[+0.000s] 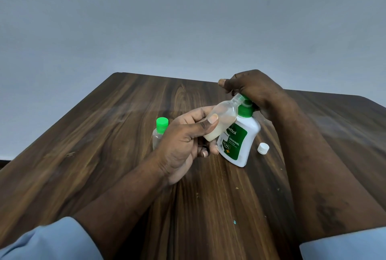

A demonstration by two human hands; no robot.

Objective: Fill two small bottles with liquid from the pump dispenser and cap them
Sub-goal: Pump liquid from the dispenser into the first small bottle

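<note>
Head view: we fill a small bottle (227, 114).
Our left hand (186, 142) pinches it tilted, mouth at the nozzle of the pump dispenser (240, 142); our right hand (255, 90) curls over the pump head. Next, probably more presses, then the white cap (263, 148) lying right. A green-capped bottle (160, 128) stands left.

Left hand (183, 140) and right hand (255, 90), both curled.

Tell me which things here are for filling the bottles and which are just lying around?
For the job: pump dispenser, open small bottle in the left hand, green-capped bottle, white cap.
Just lying about: crumbs, a teal speck on the table.
</note>
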